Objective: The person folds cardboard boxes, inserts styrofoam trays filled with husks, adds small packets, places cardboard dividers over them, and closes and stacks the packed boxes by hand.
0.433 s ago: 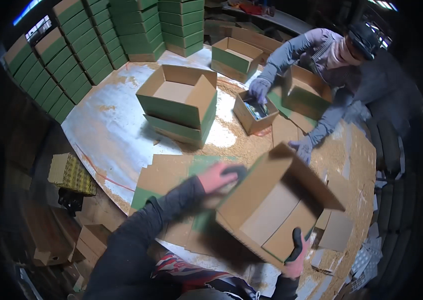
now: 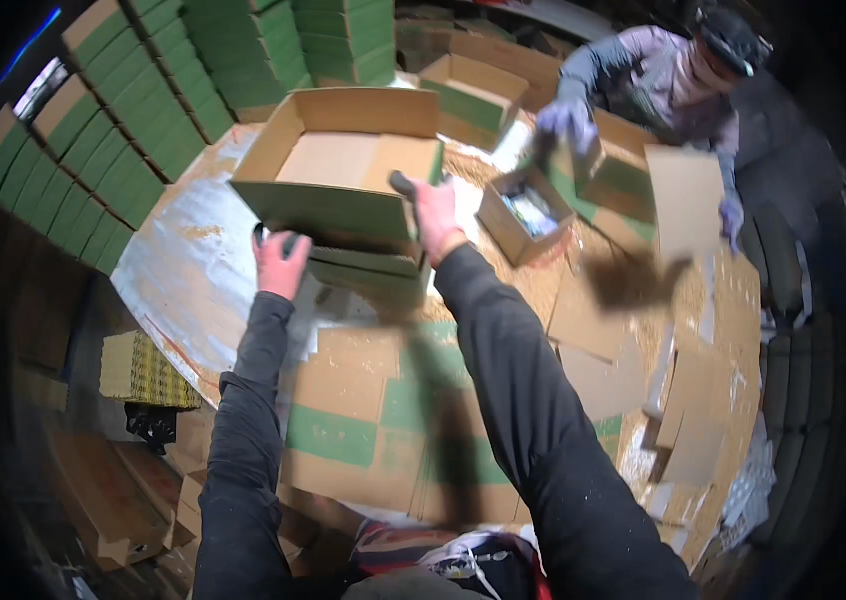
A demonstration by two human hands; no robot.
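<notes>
Both hands, in pink gloves with dark fingertips, are on an open-topped brown and green cardboard box (image 2: 328,215). My left hand (image 2: 281,264) closes on its lower front edge near the left corner. At the front right corner, my right hand (image 2: 435,215) grips the wall, its dark thumb pointing over the rim. Inside, the box shows bare cardboard. It is above another green and brown box (image 2: 373,285), which is mostly hidden; whether the upper box rests fully on it I cannot tell.
Flattened cardboard (image 2: 343,375) lies on the table before me. Tall stacks of green boxes (image 2: 148,90) stand at the back left. Right of my box is a small box (image 2: 513,235) with packets. Across the table, a gloved co-worker holds a cardboard sheet (image 2: 685,200).
The box I held tilted at the lower right is now over the stack at the centre left, both hands on it. The co-worker's hand has left the small box; a cardboard sheet is raised.
</notes>
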